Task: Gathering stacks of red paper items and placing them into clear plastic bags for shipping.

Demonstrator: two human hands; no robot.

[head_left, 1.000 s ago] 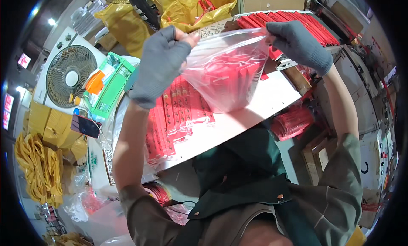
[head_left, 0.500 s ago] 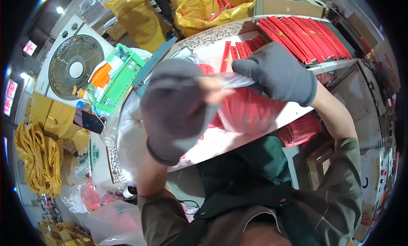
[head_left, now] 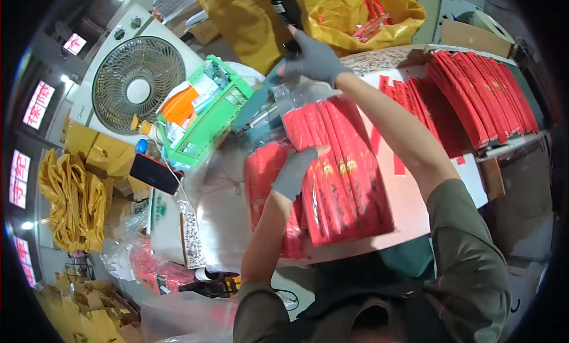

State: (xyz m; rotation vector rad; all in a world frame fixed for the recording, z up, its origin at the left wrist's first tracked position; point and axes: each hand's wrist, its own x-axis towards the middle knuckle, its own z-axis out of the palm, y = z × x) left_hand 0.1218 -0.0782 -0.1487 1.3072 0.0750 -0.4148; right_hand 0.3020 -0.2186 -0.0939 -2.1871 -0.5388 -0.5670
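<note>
My left hand (head_left: pixel 296 171), in a grey glove with a bare thumb tip, grips the left side of a clear plastic bag of long red packets (head_left: pixel 349 195). The thumb lies on top; the other fingers are mostly hidden. The bag's top end reaches a blue bench device (head_left: pixel 264 115). My right hand (head_left: pixel 317 59), gloved in grey, is closed over the dark knob (head_left: pixel 292 47) of that device's lever. Under and left of the held bag lies another batch of red packets (head_left: pixel 264 177).
Rows of red packets (head_left: pixel 483 97) fill the table's right side. A green basket (head_left: pixel 207 126) stands left of the blue device, by a fan (head_left: pixel 139 85) and a phone (head_left: pixel 155 174). Yellow bags (head_left: pixel 391 37) sit behind the table.
The bag's mouth has moved from between both hands to the blue device. My right hand has let go of it and reached forward-left onto the knob. My left hand now grips the bag's side.
</note>
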